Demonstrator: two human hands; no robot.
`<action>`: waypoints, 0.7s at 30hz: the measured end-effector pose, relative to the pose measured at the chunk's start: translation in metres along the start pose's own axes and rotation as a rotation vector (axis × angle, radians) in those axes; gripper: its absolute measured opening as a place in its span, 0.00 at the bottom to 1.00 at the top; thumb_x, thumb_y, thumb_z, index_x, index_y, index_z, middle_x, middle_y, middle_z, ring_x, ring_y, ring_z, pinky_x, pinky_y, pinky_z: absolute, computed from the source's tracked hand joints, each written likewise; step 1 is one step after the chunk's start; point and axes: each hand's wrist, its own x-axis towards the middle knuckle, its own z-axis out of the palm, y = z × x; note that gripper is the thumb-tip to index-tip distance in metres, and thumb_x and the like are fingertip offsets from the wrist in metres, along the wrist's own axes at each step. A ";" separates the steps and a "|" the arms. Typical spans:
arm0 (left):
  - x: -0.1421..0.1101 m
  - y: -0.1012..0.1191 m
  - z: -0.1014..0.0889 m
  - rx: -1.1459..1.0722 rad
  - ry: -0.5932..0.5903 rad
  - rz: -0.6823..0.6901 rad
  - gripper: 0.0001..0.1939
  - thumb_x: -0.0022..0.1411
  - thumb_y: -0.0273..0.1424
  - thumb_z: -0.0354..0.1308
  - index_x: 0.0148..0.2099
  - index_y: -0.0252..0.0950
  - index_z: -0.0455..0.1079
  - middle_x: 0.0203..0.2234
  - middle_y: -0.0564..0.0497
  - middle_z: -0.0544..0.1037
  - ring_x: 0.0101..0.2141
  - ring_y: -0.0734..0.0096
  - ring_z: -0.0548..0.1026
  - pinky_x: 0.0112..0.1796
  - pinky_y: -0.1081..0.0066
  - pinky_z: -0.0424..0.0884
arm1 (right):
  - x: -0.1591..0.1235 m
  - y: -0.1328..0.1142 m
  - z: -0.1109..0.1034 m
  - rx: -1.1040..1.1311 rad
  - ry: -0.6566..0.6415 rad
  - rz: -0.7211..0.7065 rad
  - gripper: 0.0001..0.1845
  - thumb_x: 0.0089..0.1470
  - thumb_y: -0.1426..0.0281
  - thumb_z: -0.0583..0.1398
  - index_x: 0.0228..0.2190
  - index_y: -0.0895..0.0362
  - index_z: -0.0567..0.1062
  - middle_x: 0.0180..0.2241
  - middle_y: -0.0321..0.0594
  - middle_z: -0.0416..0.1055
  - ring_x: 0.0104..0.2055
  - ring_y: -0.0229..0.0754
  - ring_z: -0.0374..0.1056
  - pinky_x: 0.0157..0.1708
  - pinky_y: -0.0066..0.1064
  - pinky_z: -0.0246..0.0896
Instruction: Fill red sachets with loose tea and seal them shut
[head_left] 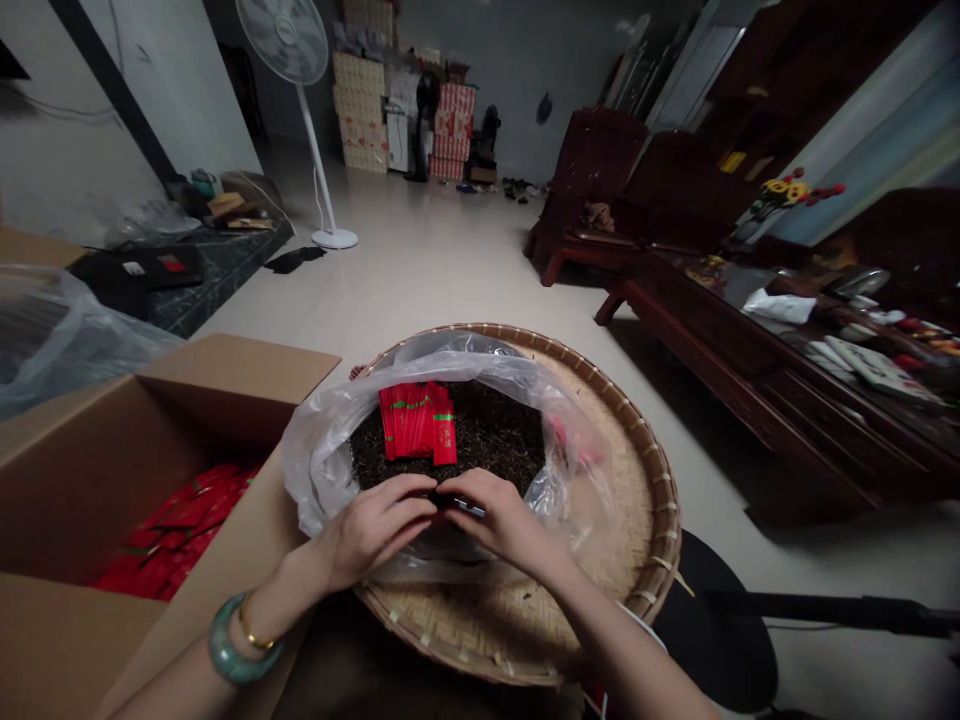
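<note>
My left hand [382, 525] and my right hand [499, 515] meet at the near side of an opened clear plastic bag [319, 480]. Their fingertips are pinched close together. A small silvery edge [470, 508] shows by my right fingers; the rest of that item is hidden, and I cannot tell what it is. Dark, dry loose leaves, looking like tea [495, 430], fill the bag. Just beyond my fingers, a row of slim red packets [412, 420] with green bands lies overlapping on the leaves. The bag rests in a round woven bamboo tray [622, 520].
At my left stands an open cardboard box [240, 370] with many red packets [180, 530] inside. A black round base with a pole [720, 610] is by the tray's right. Farther off are a white standing fan [315, 150], a dark wooden table [720, 350] and stacked cartons [360, 110].
</note>
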 end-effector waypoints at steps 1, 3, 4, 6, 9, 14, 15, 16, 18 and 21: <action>-0.001 -0.001 0.002 -0.060 0.019 -0.098 0.13 0.63 0.27 0.54 0.50 0.35 0.67 0.45 0.43 0.74 0.45 0.66 0.74 0.43 0.67 0.75 | 0.001 0.001 0.004 0.018 0.037 0.013 0.13 0.56 0.72 0.58 0.43 0.52 0.73 0.38 0.41 0.74 0.41 0.41 0.69 0.42 0.33 0.64; -0.001 -0.005 0.008 -0.180 0.053 -0.335 0.16 0.61 0.31 0.56 0.51 0.35 0.67 0.42 0.45 0.76 0.40 0.67 0.76 0.41 0.67 0.75 | 0.004 0.005 0.009 0.060 0.110 0.036 0.13 0.55 0.73 0.58 0.43 0.52 0.73 0.38 0.41 0.75 0.40 0.41 0.69 0.41 0.32 0.64; 0.000 -0.006 0.010 -0.241 0.062 -0.445 0.14 0.60 0.33 0.57 0.48 0.35 0.70 0.39 0.46 0.78 0.38 0.67 0.76 0.40 0.68 0.75 | 0.005 0.007 0.011 0.086 0.144 0.056 0.15 0.54 0.73 0.59 0.44 0.52 0.73 0.37 0.40 0.75 0.39 0.40 0.70 0.41 0.32 0.64; 0.003 -0.009 0.015 -0.375 0.080 -0.637 0.10 0.57 0.36 0.59 0.37 0.34 0.74 0.31 0.49 0.79 0.32 0.68 0.77 0.36 0.70 0.75 | 0.009 0.011 0.012 0.155 0.200 0.136 0.15 0.51 0.72 0.61 0.43 0.52 0.74 0.35 0.38 0.76 0.36 0.40 0.70 0.38 0.30 0.64; 0.011 -0.009 0.018 -0.586 0.127 -0.850 0.13 0.52 0.39 0.62 0.28 0.33 0.73 0.24 0.51 0.78 0.26 0.70 0.74 0.30 0.73 0.72 | 0.015 0.017 0.010 0.317 0.202 0.310 0.09 0.48 0.67 0.63 0.33 0.55 0.78 0.30 0.38 0.76 0.30 0.38 0.69 0.30 0.28 0.62; 0.021 0.000 0.025 -0.866 0.220 -1.024 0.21 0.45 0.45 0.66 0.33 0.32 0.72 0.23 0.52 0.76 0.25 0.72 0.73 0.28 0.74 0.70 | 0.019 0.022 0.010 0.614 0.187 0.527 0.14 0.41 0.59 0.66 0.21 0.58 0.77 0.18 0.33 0.71 0.18 0.33 0.60 0.19 0.25 0.56; 0.020 0.003 0.027 -0.954 0.219 -1.041 0.24 0.45 0.45 0.67 0.38 0.32 0.71 0.25 0.52 0.77 0.27 0.71 0.74 0.30 0.73 0.70 | 0.019 0.023 0.011 0.643 0.214 0.540 0.15 0.39 0.59 0.67 0.21 0.58 0.77 0.18 0.33 0.71 0.18 0.33 0.60 0.19 0.25 0.57; 0.020 0.006 0.030 -1.048 0.196 -1.054 0.28 0.44 0.45 0.67 0.43 0.32 0.69 0.27 0.51 0.77 0.29 0.69 0.75 0.31 0.72 0.71 | 0.018 0.024 0.012 0.660 0.242 0.546 0.15 0.38 0.58 0.67 0.21 0.58 0.77 0.18 0.34 0.71 0.18 0.33 0.61 0.19 0.25 0.57; 0.017 0.012 0.035 -1.193 0.084 -1.092 0.33 0.42 0.42 0.70 0.47 0.32 0.66 0.31 0.48 0.78 0.31 0.67 0.77 0.33 0.69 0.73 | 0.018 0.027 0.014 0.674 0.278 0.553 0.15 0.37 0.58 0.67 0.20 0.58 0.76 0.19 0.35 0.71 0.19 0.34 0.62 0.20 0.26 0.58; 0.014 0.017 0.044 -1.185 -0.055 -1.194 0.30 0.39 0.42 0.70 0.41 0.31 0.67 0.31 0.46 0.78 0.27 0.65 0.76 0.30 0.67 0.73 | 0.017 0.029 0.013 0.615 0.276 0.529 0.16 0.40 0.57 0.66 0.25 0.57 0.77 0.21 0.35 0.71 0.21 0.35 0.62 0.22 0.26 0.58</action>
